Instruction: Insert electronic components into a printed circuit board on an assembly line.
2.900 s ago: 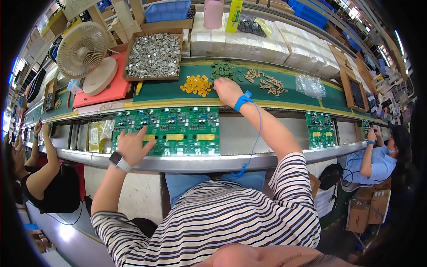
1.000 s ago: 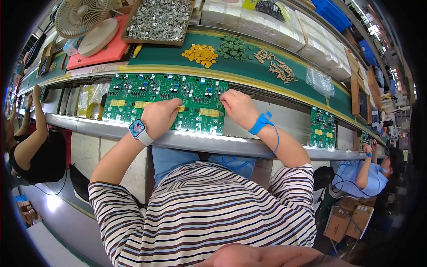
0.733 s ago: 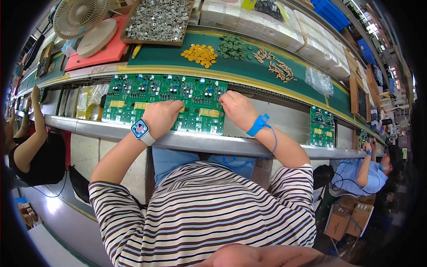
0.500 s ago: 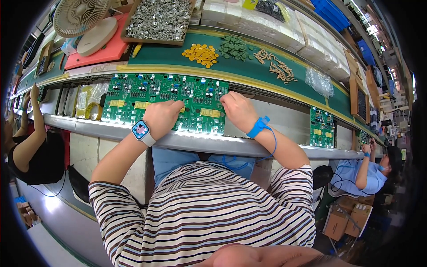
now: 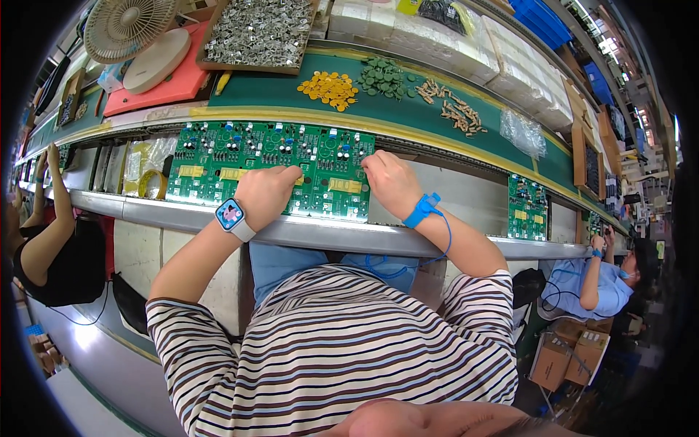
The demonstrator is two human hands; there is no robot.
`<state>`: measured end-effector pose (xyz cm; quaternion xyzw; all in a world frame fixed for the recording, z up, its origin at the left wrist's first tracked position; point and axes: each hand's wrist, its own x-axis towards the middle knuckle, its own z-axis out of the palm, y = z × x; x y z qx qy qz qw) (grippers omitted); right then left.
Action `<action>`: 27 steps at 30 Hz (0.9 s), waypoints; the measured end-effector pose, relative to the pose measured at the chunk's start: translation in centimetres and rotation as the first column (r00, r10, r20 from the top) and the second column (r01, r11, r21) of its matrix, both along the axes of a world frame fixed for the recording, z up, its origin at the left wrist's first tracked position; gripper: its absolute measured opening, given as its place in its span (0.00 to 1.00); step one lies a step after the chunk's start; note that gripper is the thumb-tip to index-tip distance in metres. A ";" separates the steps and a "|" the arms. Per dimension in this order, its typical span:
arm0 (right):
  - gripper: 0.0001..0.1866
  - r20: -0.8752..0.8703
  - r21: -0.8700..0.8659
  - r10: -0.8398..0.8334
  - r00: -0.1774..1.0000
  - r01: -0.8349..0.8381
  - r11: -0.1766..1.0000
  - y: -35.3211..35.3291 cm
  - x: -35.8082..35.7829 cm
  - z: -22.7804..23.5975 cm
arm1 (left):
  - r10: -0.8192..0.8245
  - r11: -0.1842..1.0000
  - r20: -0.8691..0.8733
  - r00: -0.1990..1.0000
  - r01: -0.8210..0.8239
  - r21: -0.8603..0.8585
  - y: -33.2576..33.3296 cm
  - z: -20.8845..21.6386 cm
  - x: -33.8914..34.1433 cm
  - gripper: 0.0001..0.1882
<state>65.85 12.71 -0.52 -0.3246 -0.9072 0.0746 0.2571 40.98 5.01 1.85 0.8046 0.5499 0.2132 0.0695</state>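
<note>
A wide green circuit board [image 5: 251,149], dotted with small parts and yellow blocks, lies on the rail line in front of me. Over its middle, my left hand [image 5: 266,191] has its fingers curled and closed, fingertips beside a yellow block; whatever they hold is hidden. At the board's right edge my right hand [image 5: 392,180] pinches with thumb and fingers; what sits between them is too small to make out. A smartwatch [image 5: 230,214] is on my left wrist, a blue wrist strap [image 5: 423,210] with a coiled cord on my right.
Behind the rail, a green bench holds yellow discs [image 5: 328,89], green discs [image 5: 384,76] and tan cylindrical parts [image 5: 460,113]. A carton of metal pieces [image 5: 256,33] and a fan [image 5: 131,28] stand far left. Another circuit board [image 5: 527,207] lies rightward. Co-workers sit on both sides.
My hands keep nearly the same place and pose over the board. The co-worker's hands at the left shift slightly.
</note>
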 end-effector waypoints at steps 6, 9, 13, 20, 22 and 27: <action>0.06 -0.018 0.015 0.006 1.000 -0.006 1.000 -0.1 0.0 0.0 | 0.004 1.000 0.007 1.000 -0.004 -0.008 0.0 0.0 0.0 0.03; 0.06 -0.013 0.013 0.001 1.000 -0.001 1.000 -0.1 0.0 0.0 | 0.006 1.000 0.002 1.000 -0.006 -0.010 0.0 -0.1 -0.1 0.04; 0.06 -0.027 0.003 0.004 1.000 -0.004 1.000 -0.1 -0.1 -0.1 | 0.012 1.000 0.012 1.000 -0.012 -0.009 0.0 -0.1 0.0 0.04; 0.07 -0.024 -0.008 -0.002 1.000 0.002 1.000 -0.1 -0.1 -0.1 | 0.010 1.000 -0.002 1.000 -0.010 -0.025 0.0 -0.1 -0.1 0.03; 0.07 -0.018 -0.002 -0.010 1.000 0.010 1.000 -0.2 -0.1 -0.2 | 0.014 0.999 -0.024 1.000 -0.015 -0.051 0.0 0.0 -0.1 0.03; 0.07 0.040 0.068 0.003 0.999 -0.006 0.998 -0.2 -0.3 -0.1 | -0.002 0.997 -0.025 1.000 0.000 -0.071 0.2 0.2 -0.2 0.03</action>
